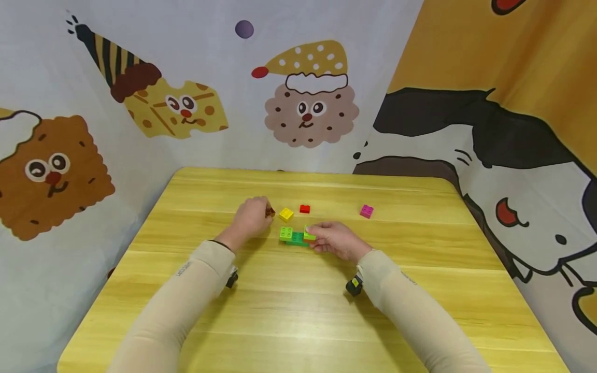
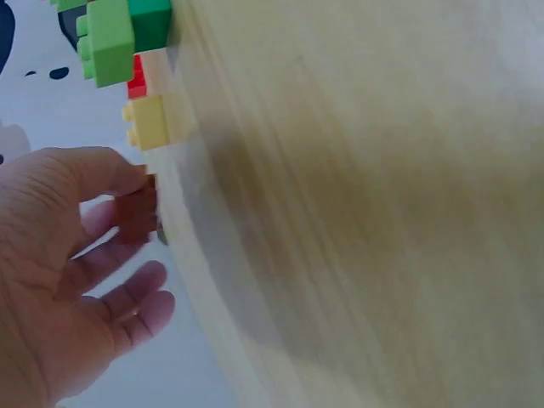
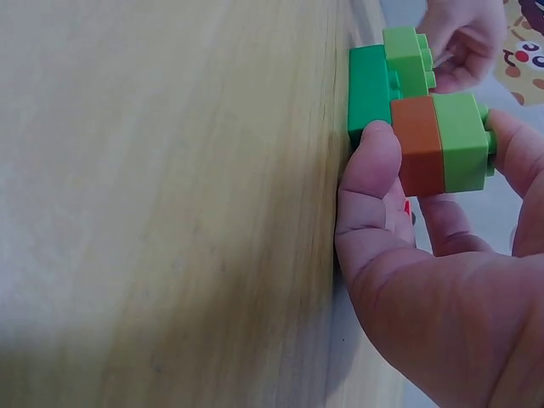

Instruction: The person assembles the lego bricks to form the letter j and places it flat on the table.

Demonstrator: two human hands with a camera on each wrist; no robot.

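My left hand (image 1: 252, 215) pinches a brown toy brick (image 2: 136, 208) between thumb and fingers, at the left of the loose bricks. In front of me stands a small build on a dark green brick (image 1: 297, 238). One light green brick (image 1: 286, 233) tops its left end. On its right end an orange-brown brick (image 3: 417, 144) carries a second light green brick (image 3: 460, 140). My right hand (image 1: 337, 239) grips this right stack, the thumb against the orange-brown brick and the fingers around the far side, partly hidden in the head view.
Just behind the build lie a yellow brick (image 1: 286, 214) and a red brick (image 1: 304, 209). A magenta brick (image 1: 367, 211) lies farther right on the wooden table (image 1: 298, 321). A cartoon-printed cloth (image 1: 196, 155) hangs behind the table's back edge.
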